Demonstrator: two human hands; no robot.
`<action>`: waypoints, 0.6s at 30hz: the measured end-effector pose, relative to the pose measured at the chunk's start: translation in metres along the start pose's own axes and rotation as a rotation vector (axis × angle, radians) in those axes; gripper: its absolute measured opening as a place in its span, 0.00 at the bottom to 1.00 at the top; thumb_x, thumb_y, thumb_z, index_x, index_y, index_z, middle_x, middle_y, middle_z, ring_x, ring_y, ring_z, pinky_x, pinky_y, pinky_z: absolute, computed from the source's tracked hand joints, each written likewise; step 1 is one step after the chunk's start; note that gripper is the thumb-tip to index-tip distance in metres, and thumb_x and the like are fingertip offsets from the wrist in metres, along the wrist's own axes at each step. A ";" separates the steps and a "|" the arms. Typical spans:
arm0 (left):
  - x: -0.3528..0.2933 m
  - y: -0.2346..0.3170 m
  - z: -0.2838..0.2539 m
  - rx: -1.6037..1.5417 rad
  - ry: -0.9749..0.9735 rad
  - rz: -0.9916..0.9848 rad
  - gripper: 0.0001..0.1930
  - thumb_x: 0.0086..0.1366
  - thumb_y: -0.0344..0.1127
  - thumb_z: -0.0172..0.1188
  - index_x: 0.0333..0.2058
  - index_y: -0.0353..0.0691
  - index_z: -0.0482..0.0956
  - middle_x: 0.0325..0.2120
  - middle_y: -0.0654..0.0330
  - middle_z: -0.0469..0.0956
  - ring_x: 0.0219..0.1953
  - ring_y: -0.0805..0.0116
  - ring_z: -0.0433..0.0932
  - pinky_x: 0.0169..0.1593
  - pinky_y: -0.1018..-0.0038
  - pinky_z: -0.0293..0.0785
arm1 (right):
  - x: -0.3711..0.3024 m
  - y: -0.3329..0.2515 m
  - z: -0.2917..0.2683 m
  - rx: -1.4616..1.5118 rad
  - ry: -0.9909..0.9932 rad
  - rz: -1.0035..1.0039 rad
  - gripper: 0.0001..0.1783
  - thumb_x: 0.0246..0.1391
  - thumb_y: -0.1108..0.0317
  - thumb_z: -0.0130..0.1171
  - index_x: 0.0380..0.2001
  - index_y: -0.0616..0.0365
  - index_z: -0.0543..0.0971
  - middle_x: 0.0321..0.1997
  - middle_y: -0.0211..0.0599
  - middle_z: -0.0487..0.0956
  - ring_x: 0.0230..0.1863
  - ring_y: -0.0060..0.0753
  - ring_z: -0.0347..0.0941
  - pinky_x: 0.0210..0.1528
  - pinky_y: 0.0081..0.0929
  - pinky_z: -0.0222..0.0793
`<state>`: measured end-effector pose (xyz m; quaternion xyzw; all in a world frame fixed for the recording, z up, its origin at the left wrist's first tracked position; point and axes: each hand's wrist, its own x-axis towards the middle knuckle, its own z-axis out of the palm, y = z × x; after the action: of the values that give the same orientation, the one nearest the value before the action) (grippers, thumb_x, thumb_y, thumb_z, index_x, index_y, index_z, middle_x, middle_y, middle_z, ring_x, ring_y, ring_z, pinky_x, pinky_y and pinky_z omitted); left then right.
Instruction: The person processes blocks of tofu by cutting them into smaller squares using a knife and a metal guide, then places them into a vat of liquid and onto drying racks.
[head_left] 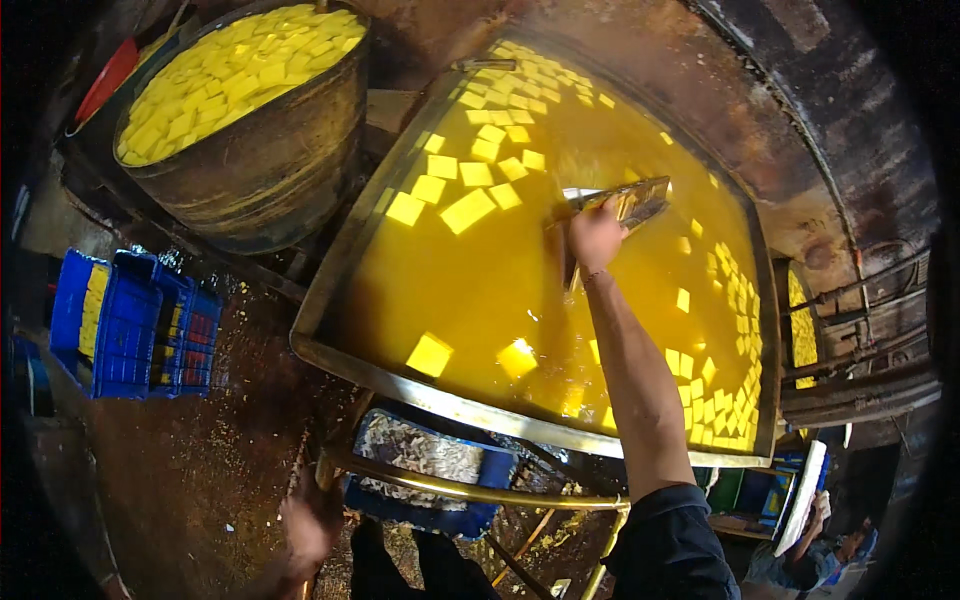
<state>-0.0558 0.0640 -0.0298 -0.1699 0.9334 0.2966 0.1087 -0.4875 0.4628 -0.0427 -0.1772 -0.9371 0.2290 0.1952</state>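
Note:
A wide metal-rimmed vat of cloudy yellow liquid stands in front of me. Flat square yellow blocks, which look like pieces of tofu, float in it, thickest along the far left and right sides. My right hand reaches over the middle of the vat, closed around the edge of a flat-sided, shiny scoop-like tool whose lower part dips into the liquid; its full shape is hidden. Low at the left, my left hand is smeared by motion beside a brass-coloured rail, and its fingers cannot be made out.
A big barrel heaped with yellow blocks stands at the far left, a red basin behind it. Blue crates sit on the wet floor. Below the rail is a blue tub of pale scraps. A person with a white board is at lower right.

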 end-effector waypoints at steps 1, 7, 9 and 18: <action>0.000 0.001 -0.003 0.015 -0.016 -0.019 0.20 0.62 0.39 0.60 0.47 0.31 0.68 0.15 0.44 0.74 0.17 0.41 0.75 0.21 0.51 0.68 | -0.012 -0.013 0.013 -0.098 -0.028 -0.029 0.47 0.44 0.57 0.61 0.67 0.54 0.56 0.59 0.48 0.69 0.61 0.60 0.55 0.53 0.53 0.71; -0.002 0.010 -0.014 -0.006 -0.021 -0.015 0.18 0.62 0.41 0.60 0.43 0.35 0.69 0.14 0.43 0.73 0.17 0.37 0.74 0.22 0.48 0.68 | -0.049 -0.068 0.041 -0.275 -0.125 -0.211 0.50 0.45 0.51 0.67 0.69 0.48 0.56 0.69 0.40 0.60 0.65 0.55 0.51 0.48 0.65 0.73; -0.003 0.007 -0.013 0.022 -0.020 -0.028 0.18 0.62 0.42 0.59 0.43 0.35 0.69 0.14 0.43 0.74 0.18 0.37 0.74 0.22 0.48 0.68 | -0.055 -0.086 0.036 -0.252 -0.161 -0.267 0.49 0.45 0.52 0.67 0.68 0.48 0.57 0.69 0.39 0.60 0.67 0.55 0.49 0.49 0.67 0.72; -0.008 -0.004 -0.004 0.174 0.163 0.106 0.19 0.63 0.47 0.58 0.39 0.34 0.73 0.19 0.42 0.76 0.23 0.40 0.78 0.27 0.47 0.71 | -0.057 -0.151 -0.077 -0.001 -0.254 -0.461 0.40 0.41 0.65 0.61 0.63 0.38 0.69 0.50 0.43 0.79 0.61 0.50 0.64 0.56 0.50 0.71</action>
<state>-0.0467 0.0606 -0.0266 -0.1339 0.9690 0.2051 0.0311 -0.4409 0.3408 0.0792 0.0709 -0.9698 0.1984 0.1227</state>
